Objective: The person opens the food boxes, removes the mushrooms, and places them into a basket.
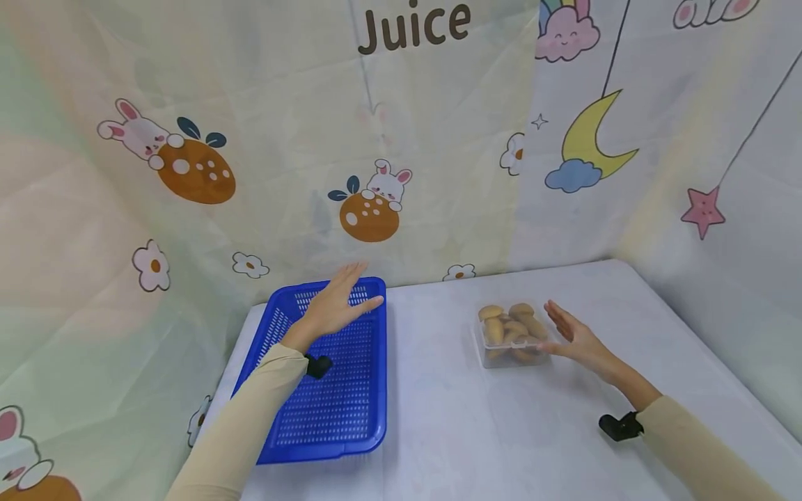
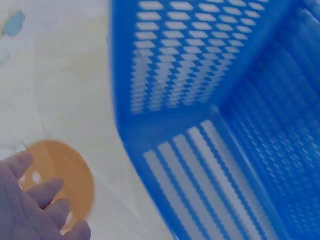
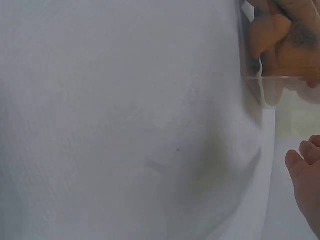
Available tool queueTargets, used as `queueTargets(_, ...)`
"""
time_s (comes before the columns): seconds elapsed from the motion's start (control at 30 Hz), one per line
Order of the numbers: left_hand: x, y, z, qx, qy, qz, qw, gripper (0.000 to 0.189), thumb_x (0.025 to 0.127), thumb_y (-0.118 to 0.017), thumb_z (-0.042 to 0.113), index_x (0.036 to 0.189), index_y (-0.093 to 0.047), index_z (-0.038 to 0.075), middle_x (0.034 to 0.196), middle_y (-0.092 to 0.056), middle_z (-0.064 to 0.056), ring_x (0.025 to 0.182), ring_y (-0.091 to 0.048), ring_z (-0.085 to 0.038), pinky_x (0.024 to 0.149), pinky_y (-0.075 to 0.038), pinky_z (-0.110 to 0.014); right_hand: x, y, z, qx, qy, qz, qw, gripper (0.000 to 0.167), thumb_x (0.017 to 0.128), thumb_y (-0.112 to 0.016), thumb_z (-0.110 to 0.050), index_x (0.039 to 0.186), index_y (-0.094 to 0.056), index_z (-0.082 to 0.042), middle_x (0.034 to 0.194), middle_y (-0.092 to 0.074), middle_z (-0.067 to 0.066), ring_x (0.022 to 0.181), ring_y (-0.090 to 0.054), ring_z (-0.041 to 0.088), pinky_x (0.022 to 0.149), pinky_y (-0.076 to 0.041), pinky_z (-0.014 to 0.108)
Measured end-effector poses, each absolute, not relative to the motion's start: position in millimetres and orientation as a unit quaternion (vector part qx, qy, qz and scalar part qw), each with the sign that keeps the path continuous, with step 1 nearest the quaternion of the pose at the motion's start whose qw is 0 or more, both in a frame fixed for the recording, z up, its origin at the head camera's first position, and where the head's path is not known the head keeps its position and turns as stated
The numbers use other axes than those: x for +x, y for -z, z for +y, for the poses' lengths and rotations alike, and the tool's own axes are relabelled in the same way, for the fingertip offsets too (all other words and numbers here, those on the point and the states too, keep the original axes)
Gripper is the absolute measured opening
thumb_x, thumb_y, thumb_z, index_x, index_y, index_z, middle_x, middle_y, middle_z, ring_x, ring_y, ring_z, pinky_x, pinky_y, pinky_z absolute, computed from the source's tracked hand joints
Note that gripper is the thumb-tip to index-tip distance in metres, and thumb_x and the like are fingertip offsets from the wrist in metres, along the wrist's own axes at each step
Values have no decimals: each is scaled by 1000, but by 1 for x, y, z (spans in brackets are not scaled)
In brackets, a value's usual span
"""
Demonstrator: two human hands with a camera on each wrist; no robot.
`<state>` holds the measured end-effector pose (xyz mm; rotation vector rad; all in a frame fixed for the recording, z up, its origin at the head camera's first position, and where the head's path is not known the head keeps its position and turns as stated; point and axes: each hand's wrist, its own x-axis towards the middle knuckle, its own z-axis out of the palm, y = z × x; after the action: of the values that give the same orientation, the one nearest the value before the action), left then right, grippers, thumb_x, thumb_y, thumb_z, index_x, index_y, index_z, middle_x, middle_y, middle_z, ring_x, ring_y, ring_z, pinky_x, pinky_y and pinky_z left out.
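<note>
A blue plastic basket point(image 1: 379, 376) with perforated sides and bottom lies on the left of the table. My left hand point(image 1: 331, 306) hovers over its far part, fingers straight and thumb spread, holding nothing. In the left wrist view, the fingers of that hand point(image 2: 35, 200) show beside the basket's corner point(image 2: 137, 130). On the right stands a clear plastic box point(image 1: 498, 359) filled with several tan-brown, mushroom-like pieces point(image 1: 495, 330). My right hand point(image 1: 583, 346) is at the box's right side, fingers extended, thumb near its front corner. The right wrist view shows the box partly cut off above the hand point(image 3: 307, 185).
A white cloth covers the table point(image 1: 438, 417). Behind it hangs a printed fabric backdrop point(image 1: 438, 209) with rabbits, flowers and a moon; it also encloses the left and right sides. A black wrist camera point(image 1: 620, 426) sits on the right sleeve.
</note>
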<state>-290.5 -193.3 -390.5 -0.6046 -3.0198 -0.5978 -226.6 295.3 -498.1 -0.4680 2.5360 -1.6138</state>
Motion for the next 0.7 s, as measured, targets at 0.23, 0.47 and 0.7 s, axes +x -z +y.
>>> queueTargets(0.23, -293, 381, -152, -250, 183, -951, -3, 93, 89, -47, 76, 161, -14, 28, 167, -10, 1, 152, -1, -20, 117, -16, -59, -226, 510, 288, -134, 525, 838, 64, 107, 87, -79, -20, 160, -3, -6, 164, -7, 19, 147, -13, 45, 111, -26, 15)
queueTargets(0.47, -295, 383, -102, -314, 162, -935, -9, 90, 90, -49, 72, 161, -19, 26, 167, -10, -1, 152, -1, -22, 118, -17, -55, -226, 520, 277, -123, 537, 833, 59, 104, 89, -77, -21, 160, -2, -8, 164, -7, 22, 145, -18, 47, 113, -25, 57)
queueTargets(0.7, -288, 390, -56, -371, 161, -914, -22, 86, 93, -53, 66, 161, -17, 27, 166, -9, -1, 152, -1, -20, 116, -26, -52, -227, 527, 273, -145, 551, 821, 31, 96, 89, -77, -17, 160, -14, -8, 161, -22, 21, 145, -22, 43, 115, -31, 42)
